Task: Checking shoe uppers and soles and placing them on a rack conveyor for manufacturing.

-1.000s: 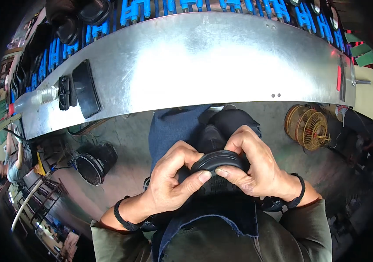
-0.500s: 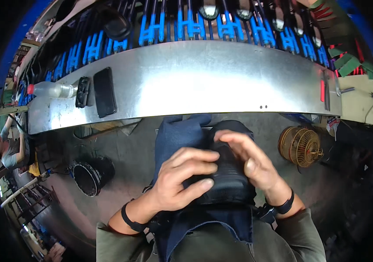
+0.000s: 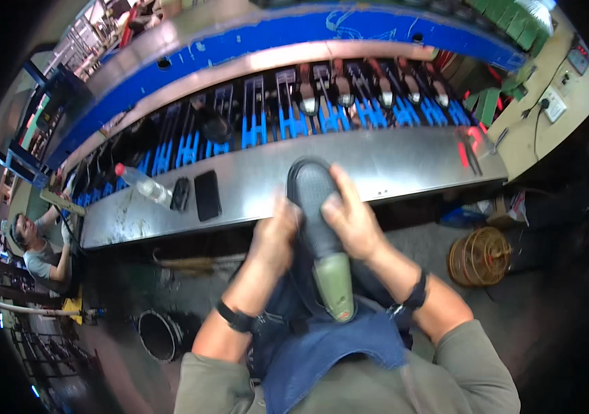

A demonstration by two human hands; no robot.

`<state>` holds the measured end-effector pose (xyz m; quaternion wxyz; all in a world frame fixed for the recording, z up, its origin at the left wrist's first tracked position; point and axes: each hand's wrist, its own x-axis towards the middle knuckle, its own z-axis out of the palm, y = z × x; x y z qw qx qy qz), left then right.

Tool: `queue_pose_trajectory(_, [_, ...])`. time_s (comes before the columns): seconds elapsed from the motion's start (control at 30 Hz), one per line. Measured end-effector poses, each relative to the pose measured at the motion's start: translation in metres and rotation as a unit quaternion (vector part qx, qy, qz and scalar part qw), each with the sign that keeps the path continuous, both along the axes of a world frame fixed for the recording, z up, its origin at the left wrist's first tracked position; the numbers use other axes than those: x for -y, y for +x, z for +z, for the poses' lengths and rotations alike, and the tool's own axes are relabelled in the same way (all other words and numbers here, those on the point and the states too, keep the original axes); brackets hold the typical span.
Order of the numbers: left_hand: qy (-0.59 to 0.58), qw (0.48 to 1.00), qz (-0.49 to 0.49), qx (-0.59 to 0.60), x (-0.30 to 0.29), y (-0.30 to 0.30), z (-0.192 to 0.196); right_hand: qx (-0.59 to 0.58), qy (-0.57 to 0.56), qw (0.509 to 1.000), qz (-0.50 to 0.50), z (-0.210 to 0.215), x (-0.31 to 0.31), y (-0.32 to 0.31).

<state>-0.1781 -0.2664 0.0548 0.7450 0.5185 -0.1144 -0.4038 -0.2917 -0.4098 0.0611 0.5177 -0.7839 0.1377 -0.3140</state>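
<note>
A black shoe (image 3: 311,200) with a textured face points away from me, its far end over the metal bench's near edge. At its near end an olive-green piece (image 3: 336,286), which looks like a shoe last, shows above my lap. My left hand (image 3: 279,231) grips the shoe's left side; it is smeared by motion and its fingertips are partly hidden. On the right side my right hand (image 3: 355,224) is closed round the shoe, thumb lying on its face. A blue apron (image 3: 336,359) covers my lap below.
On the metal bench (image 3: 260,179) lie a clear bottle (image 3: 146,186), a black case (image 3: 180,194), a dark phone (image 3: 207,195) and red-handled tools (image 3: 470,153). Behind run blue forked racks (image 3: 291,124) with shoes. A bucket (image 3: 160,336) and wicker cage (image 3: 479,257) stand below. A person (image 3: 46,248) works far left.
The shoe has come up from my lap toward the bench, its green near end now showing. Both hands have moved forward and closed on its sides. The view has tilted up.
</note>
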Motion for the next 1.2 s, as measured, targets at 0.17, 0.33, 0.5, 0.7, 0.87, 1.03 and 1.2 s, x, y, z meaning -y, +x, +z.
queue_pose_trajectory(0.17, [-0.064,0.997,-0.002,0.038,-0.019,-0.048,-0.019,-0.041,-0.025,0.997,0.066,-0.005,-0.031,-0.04])
queue_pose_trajectory(0.33, [-0.139,0.951,-0.005,-0.275,-0.027,-0.054,-0.014,-0.113,-0.093,0.973,0.177,0.024,0.001,-0.128])
queue_pose_trajectory(0.5, [0.228,0.712,-0.181,0.639,-0.056,-0.069,-0.04,-0.041,0.047,0.991,-0.115,-0.004,0.018,-0.174])
queue_pose_trajectory(0.7, [0.062,0.797,-0.32,0.509,0.03,-0.041,-0.069,-0.058,0.368,0.919,-0.128,-0.072,0.063,-0.124])
queue_pose_trajectory(0.87, [0.047,0.987,-0.145,0.053,0.067,0.059,-0.073,-0.109,0.488,0.861,0.095,-0.049,0.157,0.006])
queue_pose_trajectory(1.03, [0.181,0.941,0.141,0.247,0.141,0.266,-0.078,-0.303,0.028,0.953,0.003,-0.123,0.242,0.2])
queue_pose_trajectory(1.2, [0.551,0.596,0.079,0.579,0.169,0.395,-0.133,-0.307,-0.198,0.931,-0.024,-0.14,0.254,0.368])
